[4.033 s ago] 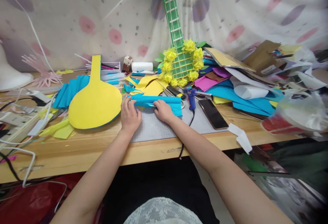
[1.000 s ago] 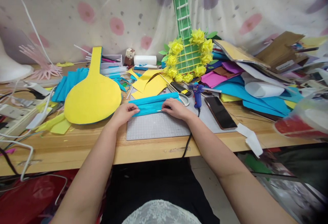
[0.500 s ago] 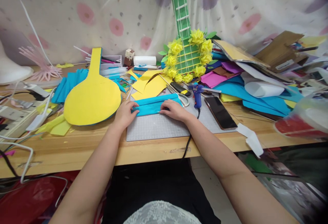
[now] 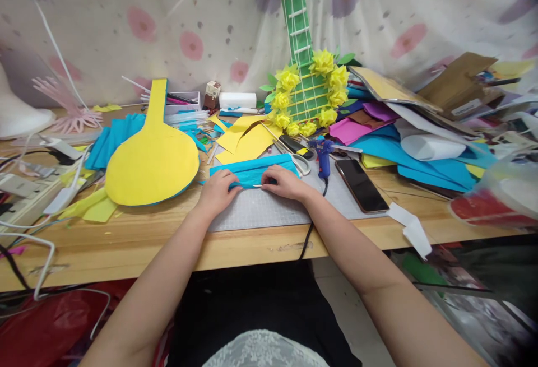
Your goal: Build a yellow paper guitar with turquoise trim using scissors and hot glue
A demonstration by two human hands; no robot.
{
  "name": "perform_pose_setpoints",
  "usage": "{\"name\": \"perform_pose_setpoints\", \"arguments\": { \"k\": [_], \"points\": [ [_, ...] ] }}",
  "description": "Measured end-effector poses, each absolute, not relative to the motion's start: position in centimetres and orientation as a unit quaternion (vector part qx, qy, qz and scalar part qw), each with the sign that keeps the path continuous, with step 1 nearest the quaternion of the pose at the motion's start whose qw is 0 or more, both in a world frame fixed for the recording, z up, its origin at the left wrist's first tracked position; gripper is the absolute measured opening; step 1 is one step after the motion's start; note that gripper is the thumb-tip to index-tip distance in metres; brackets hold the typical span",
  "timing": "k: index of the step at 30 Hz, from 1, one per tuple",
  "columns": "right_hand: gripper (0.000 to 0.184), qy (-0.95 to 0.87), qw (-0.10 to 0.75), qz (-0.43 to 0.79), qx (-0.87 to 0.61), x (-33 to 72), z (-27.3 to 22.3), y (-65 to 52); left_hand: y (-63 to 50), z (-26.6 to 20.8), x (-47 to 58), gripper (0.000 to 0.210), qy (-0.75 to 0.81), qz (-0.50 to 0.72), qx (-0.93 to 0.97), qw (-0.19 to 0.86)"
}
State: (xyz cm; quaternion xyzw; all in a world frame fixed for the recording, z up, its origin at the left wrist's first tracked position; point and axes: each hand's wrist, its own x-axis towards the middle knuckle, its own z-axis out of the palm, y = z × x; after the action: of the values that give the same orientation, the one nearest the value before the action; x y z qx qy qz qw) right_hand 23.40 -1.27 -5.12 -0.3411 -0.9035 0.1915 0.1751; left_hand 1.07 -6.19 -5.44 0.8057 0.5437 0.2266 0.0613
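Observation:
A folded strip of blue crepe paper [image 4: 256, 167] lies across the grey cutting mat [image 4: 247, 210]. My left hand [image 4: 219, 189] pinches its near edge left of the middle, thumb and fingers closed on it. Close by on the right, my right hand [image 4: 284, 181] grips the same edge with curled fingers. A thin white sliver shows at the edge between the hands; I cannot make out what it is. Scissors [image 4: 301, 163] lie just beyond my right hand, partly under the blue paper. A blue glue gun [image 4: 324, 157] rests to the right.
Left of the mat is a yellow guitar-shaped cutout [image 4: 152, 165] over pleated blue paper [image 4: 111, 137]. A green paper guitar with yellow flowers [image 4: 310, 98] leans at the back. Right are a phone [image 4: 362, 185], stacked coloured paper [image 4: 424, 157] and a plastic cup [image 4: 496, 199]. Yellow scraps [image 4: 247, 137] lie behind.
My left hand has slid right along the near edge of the blue paper, closer to my right hand. My right hand has stayed nearly in place.

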Motion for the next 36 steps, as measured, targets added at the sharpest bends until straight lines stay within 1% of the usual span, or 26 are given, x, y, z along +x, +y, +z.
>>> {"name": "perform_pose_setpoints", "arguments": {
  "k": [3,5,7,8,9,11,13,15,17,20,22,24,27,29,31,33,36],
  "points": [
    [0.009,-0.899,0.195,0.163,-0.356,23.5,-5.0,-1.2,-6.1,-5.0,0.8,0.012,0.552,0.264,0.789,0.055],
    [0.012,-0.886,0.213,0.136,-0.387,23.7,-4.8,-1.0,-6.2,-4.6,0.8,0.012,0.56,0.299,0.773,0.022],
    [0.014,-0.866,0.219,0.132,-0.429,24.0,-4.7,-0.9,-6.5,-4.3,0.9,0.011,0.557,0.323,0.766,-0.006],
    [0.015,-0.857,0.219,0.139,-0.445,24.2,-4.7,-0.8,-6.6,-4.1,0.9,0.01,0.545,0.326,0.772,-0.004],
    [0.015,-0.849,0.219,0.147,-0.459,24.3,-4.7,-0.7,-6.8,-4.1,1.0,0.009,0.526,0.322,0.787,0.013],
    [0.015,-0.837,0.225,0.148,-0.477,24.3,-4.7,-0.6,-7.1,-4.0,1.1,0.009,0.474,0.288,0.828,0.079],
    [0.016,-0.827,0.241,0.136,-0.49,24.2,-4.7,-0.5,-7.1,-4.1,1.4,0.015,0.436,0.249,0.852,0.147],
    [0.016,-0.817,0.257,0.133,-0.499,23.9,-4.7,-0.3,-6.8,-4.1,1.7,0.023,0.449,0.241,0.842,0.177],
    [0.016,-0.803,0.269,0.146,-0.512,23.5,-4.7,-0.2,-6.0,-4.0,2.0,0.026,0.509,0.255,0.809,0.148],
    [0.016,-0.775,0.288,0.166,-0.538,23.3,-4.9,-0.1,-4.0,-3.7,2.3,0.018,0.593,0.246,0.766,0.04],
    [0.017,-0.764,0.298,0.176,-0.544,23.3,-5.1,0.0,-2.4,-3.5,2.5,0.028,0.605,0.229,0.762,-0.003],
    [0.018,-0.761,0.296,0.181,-0.548,23.4,-5.3,0.1,-0.9,-3.3,2.6,0.032,0.607,0.21,0.766,-0.015],
    [0.017,-0.757,0.29,0.194,-0.553,23.6,-5.6,0.1,1.0,-2.9,2.8,0.018,0.611,0.156,0.776,-0.009],
    [0.015,-0.753,0.303,0.208,-0.545,23.7,-5.6,0.0,1.9,-2.7,2.8,0.01,0.62,0.141,0.772,0.01],
    [0.012,-0.743,0.331,0.211,-0.542,23.6,-5.3,-0.3,2.2,-2.3,2.7,0.006,0.643,0.167,0.747,0.04],
    [0.013,-0.716,0.371,0.203,-0.556,23.4,-4.9,-0.6,2.2,-1.8,2.5,0.008,0.676,0.222,0.699,0.066],
    [0.028,-0.65,0.434,0.229,-0.58,22.9,-4.3,-0.6,1.9,-1.0,2.1,0.007,0.707,0.32,0.622,0.105]
  ]
}}
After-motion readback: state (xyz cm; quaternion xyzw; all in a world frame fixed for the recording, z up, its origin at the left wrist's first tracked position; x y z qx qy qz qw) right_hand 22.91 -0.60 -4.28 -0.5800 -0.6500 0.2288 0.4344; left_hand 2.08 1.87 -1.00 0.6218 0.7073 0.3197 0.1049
